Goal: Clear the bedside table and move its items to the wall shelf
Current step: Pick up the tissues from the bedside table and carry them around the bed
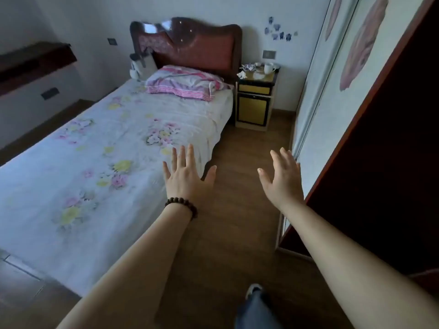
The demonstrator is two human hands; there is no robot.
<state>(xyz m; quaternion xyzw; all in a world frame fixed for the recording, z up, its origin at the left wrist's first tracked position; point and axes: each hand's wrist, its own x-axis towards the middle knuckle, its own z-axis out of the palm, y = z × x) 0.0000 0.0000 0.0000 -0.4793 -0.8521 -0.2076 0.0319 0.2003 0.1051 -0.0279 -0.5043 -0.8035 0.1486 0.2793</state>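
Wood floor point(249, 162) between bed point(118, 150) and wardrobe point(332, 115), bedside table point(255, 103) beyond

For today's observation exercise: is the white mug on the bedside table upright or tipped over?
Upright. The white mug stands on its base on the bedside table, rim uppermost.

A pink striped pillow point(184, 83) lies on the floral-sheeted bed point(107, 148) below a dark red headboard point(190, 43).
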